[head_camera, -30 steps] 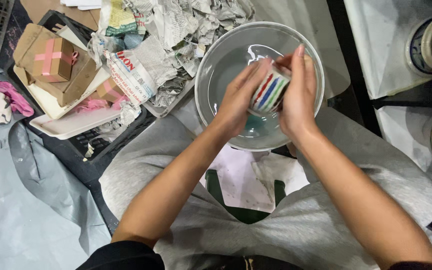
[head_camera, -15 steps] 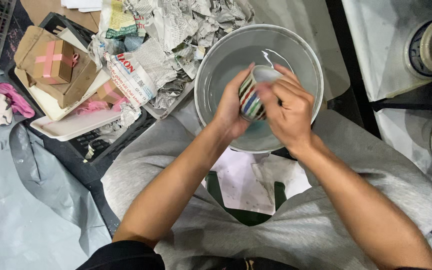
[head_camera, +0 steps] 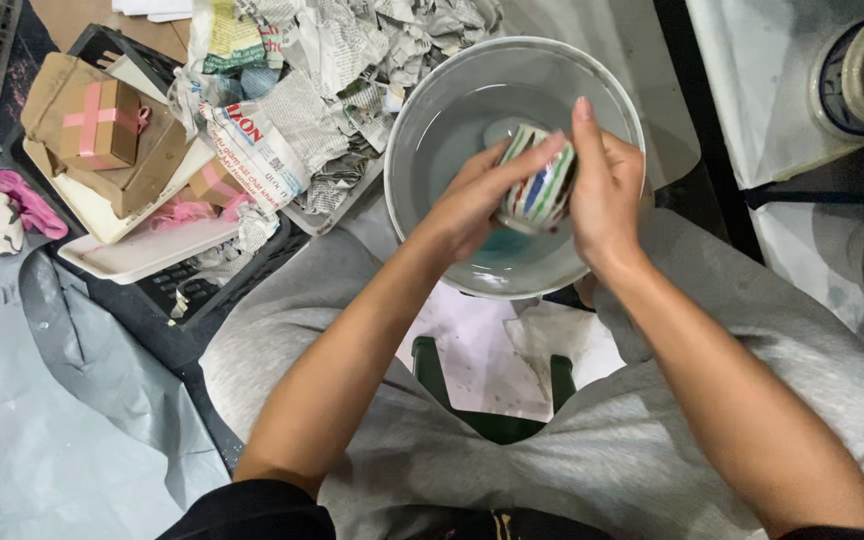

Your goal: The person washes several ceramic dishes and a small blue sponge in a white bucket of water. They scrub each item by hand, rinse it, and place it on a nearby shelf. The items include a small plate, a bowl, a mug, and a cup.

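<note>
Striped cup (head_camera: 540, 190) held on its side betw. both hands, just over water in grey basin (head_camera: 422, 130) resting at person's knees. Left hand (head_camera: 472, 205) fingers wrapped round cup's base end; right hand (head_camera: 602, 190) fingers closed over its side. Step judged: washing/rinsing. Next move calls for firm grip, as wet glaze may slip. Beyond: crumpled newspaper (head_camera: 352, 60), brown box w. pink tape (head_camera: 102, 125).

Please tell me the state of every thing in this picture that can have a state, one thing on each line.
striped cup: tilted on its side, held over the basin between both hands.
left hand: closed around the cup.
right hand: fingers wrapped over the cup.
grey basin: upright, holding water.
cardboard box: closed, sealed with crossed pink tape.
newspaper: crumpled in a heap.
white tray: lying flat.
</note>
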